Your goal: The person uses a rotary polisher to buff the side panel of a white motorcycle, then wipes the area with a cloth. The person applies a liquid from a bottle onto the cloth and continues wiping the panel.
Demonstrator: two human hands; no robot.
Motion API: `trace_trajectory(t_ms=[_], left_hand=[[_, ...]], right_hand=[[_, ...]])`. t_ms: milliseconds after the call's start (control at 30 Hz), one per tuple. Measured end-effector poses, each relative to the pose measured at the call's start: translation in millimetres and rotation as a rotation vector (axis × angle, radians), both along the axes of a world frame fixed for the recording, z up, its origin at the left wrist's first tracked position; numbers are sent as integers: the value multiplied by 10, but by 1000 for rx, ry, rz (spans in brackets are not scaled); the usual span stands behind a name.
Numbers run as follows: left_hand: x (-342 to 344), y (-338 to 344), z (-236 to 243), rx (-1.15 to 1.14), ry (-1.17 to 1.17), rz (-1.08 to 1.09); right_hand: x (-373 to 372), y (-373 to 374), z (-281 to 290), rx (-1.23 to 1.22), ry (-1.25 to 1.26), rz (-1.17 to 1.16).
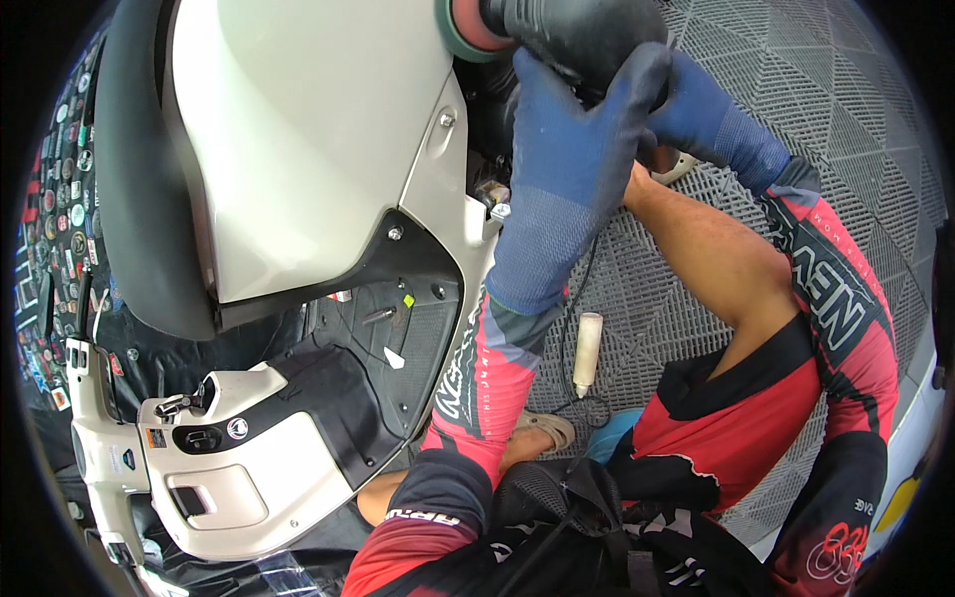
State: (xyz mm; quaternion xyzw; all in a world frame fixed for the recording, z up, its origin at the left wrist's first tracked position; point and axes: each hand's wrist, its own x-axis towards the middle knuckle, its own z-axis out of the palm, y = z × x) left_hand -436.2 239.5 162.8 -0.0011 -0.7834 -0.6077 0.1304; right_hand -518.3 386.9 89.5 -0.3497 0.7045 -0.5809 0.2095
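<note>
A black polisher [587, 35] with a green and reddish round pad [466, 28] is at the top. Its pad is against or very close to the cream side panel [318, 149] of a scooter; I cannot tell which. My left hand [582, 134], in a blue glove with dark fingers, closes on the polisher's body from below. Just to the right, my right hand [701, 114], gloved alike, grips the polisher too, its fingers mostly hidden behind the tool and my left hand.
The scooter's black seat [144, 179] is at the left, its footboard [363, 338] and handlebar [99, 438] lower down. A pale bottle [588, 353] lies on the grey grid floor [716, 269] beside a dark cable [565, 348]. My bent leg [716, 239] is at the right.
</note>
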Motion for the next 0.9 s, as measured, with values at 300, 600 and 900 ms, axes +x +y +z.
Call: trace_trajectory(t_ms=[300, 600, 900], left_hand=[[370, -32, -500, 237, -168, 13], [435, 162, -269, 190, -210, -44], [587, 185, -52, 157, -90, -7]], right_hand=[[30, 6, -181, 107, -53, 109], [29, 232, -237, -21, -153, 104], [62, 285, 188, 78, -83, 39]])
